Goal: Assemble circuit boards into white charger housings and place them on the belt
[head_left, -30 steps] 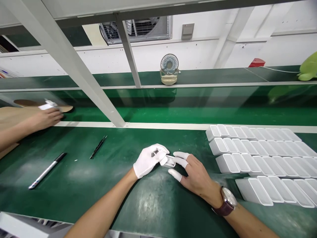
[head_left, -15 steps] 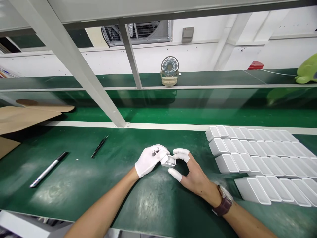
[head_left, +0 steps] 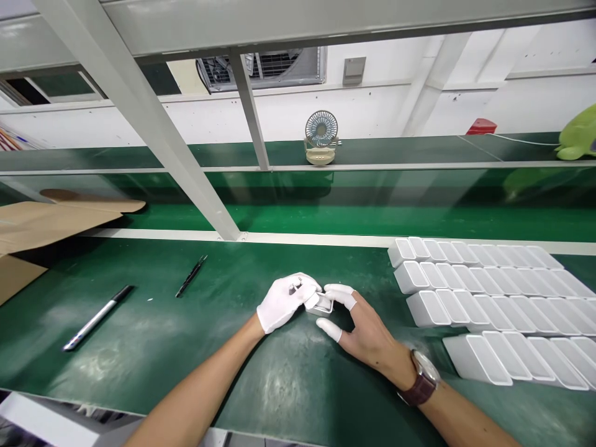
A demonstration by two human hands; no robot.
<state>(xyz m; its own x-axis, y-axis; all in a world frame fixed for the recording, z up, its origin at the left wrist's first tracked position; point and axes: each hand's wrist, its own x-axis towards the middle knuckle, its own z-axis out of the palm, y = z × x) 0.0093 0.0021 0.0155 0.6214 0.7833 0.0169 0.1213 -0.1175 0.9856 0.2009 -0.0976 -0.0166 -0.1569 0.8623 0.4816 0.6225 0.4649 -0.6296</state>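
Note:
My left hand (head_left: 285, 302), in a white glove, is closed on a small white box (head_left: 321, 308) just above the green bench top. The box has a raised rim and something white shows inside, too small to name. My right hand (head_left: 354, 323) wears white finger cots and is at the box's right side. Its upper fingers reach the rim, while its thumb stays apart below. Whether those fingertips press on the box I cannot tell. Right of my hands stand several rows of white rectangular boxes (head_left: 493, 310).
A silver marker (head_left: 99, 316) and black tweezers (head_left: 191, 276) lie to the left on the green bench (head_left: 186, 347). Brown cardboard (head_left: 60, 217) sits at the far left. A slanted white post (head_left: 186, 167) rises behind. A small fan (head_left: 321, 136) stands on the back shelf.
The view has shifted slightly, so everything sits a little lower and further right. My right hand's upper fingers are slightly closer to the box; my left hand keeps its hold.

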